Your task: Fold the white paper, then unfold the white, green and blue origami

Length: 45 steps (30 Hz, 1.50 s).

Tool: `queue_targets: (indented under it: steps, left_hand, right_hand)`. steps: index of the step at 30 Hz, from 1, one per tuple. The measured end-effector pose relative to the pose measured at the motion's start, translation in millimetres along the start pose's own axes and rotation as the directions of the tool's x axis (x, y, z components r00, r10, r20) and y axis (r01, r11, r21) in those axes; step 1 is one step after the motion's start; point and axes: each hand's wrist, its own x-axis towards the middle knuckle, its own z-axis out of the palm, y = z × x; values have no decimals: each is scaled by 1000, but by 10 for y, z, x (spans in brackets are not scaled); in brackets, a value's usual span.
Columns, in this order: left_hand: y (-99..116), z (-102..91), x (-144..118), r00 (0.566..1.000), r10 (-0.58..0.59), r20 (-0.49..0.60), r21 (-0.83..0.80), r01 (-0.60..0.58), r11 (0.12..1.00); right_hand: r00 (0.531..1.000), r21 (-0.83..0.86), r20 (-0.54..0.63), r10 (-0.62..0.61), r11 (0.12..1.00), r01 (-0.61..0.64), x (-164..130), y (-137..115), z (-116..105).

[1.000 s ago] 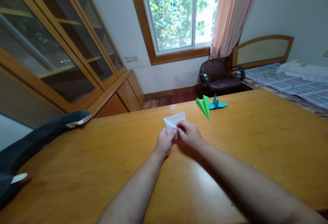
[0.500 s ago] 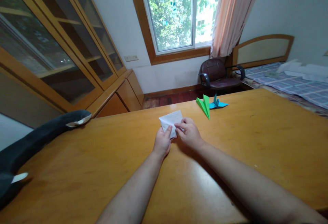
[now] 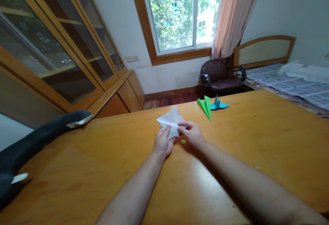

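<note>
A folded piece of white paper (image 3: 171, 118) is held above the wooden table (image 3: 108, 156), one of its corners pointing away from me. My left hand (image 3: 163, 141) grips its lower left part, thumb on top and fingers underneath. At the paper's right corner, my right hand (image 3: 192, 133) pinches the edge between thumb and fingers. Beyond my right hand lies a green paper plane (image 3: 205, 107), its nose toward me. Touching or just beside it sits a blue origami crane (image 3: 218, 104).
A dark grey and white plush-looking object (image 3: 43, 137) lies along the table's left side. Behind the table stand a glass-fronted cabinet (image 3: 77, 46) at left and a brown armchair (image 3: 218, 74). A bed (image 3: 295, 81) is at the right.
The white paper has turned slightly and shows a wider diamond shape. My right hand has shifted a little right and down along its edge; my left thumb has moved slightly left.
</note>
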Motion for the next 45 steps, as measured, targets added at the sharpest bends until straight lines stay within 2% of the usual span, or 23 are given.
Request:
queue_targets:
  steps: [6, 15, 27, 34, 39, 45]
  left_hand:
    - [-47, 11, 41, 998, 63, 22, -20, -62, 998]
    - [-72, 25, 71, 994, 79, -77, 26, -78, 997]
    - [-74, 39, 73, 984, 108, -145, 52, -101, 994]
    - [-47, -16, 109, 961, 181, -209, 64, -171, 983]
    - [11, -51, 134, 953, 222, -205, 53, -216, 975]
    - [57, -97, 174, 944, 223, -245, 73, -211, 975]
  right_hand:
    - [997, -41, -72, 20, 999, -23, 4, -34, 6]
    - [992, -96, -120, 31, 994, -43, -1, -33, 35]
    - [986, -142, -160, 50, 987, -73, 0, -24, 43]
    - [986, -138, -165, 15, 990, -38, 40, 59, -5]
    - [981, -126, -192, 6, 992, -31, 72, 70, -37]
    - [986, -55, -164, 10, 998, -20, 86, 28, -75]
